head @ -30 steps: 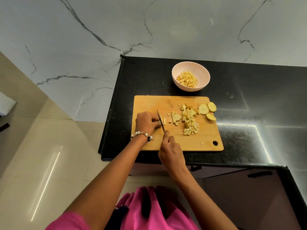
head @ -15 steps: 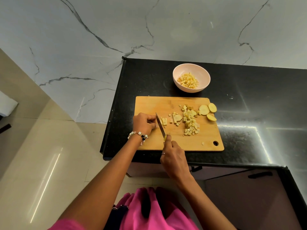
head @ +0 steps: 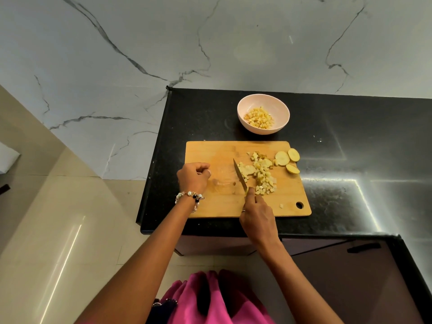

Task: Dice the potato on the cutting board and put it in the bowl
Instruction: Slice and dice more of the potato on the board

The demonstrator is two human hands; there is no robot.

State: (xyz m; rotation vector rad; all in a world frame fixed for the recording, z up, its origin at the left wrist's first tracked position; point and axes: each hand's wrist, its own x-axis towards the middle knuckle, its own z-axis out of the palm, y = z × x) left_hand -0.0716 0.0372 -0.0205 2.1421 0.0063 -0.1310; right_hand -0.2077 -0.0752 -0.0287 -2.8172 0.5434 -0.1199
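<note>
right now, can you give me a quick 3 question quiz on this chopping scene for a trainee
1. True or false: the bowl already holds diced potato.
2. Which hand grips the knife? A) the left hand B) the right hand C) both
3. Fill in the blank: the three uncut potato slices lie at the cutting board's far ______ corner.

Key:
1. True; a heap of dice sits in the bowl.
2. B; the left hand is curled beside the blade and holds nothing that shows.
3. Right, beside the loose dice on the board.
</note>
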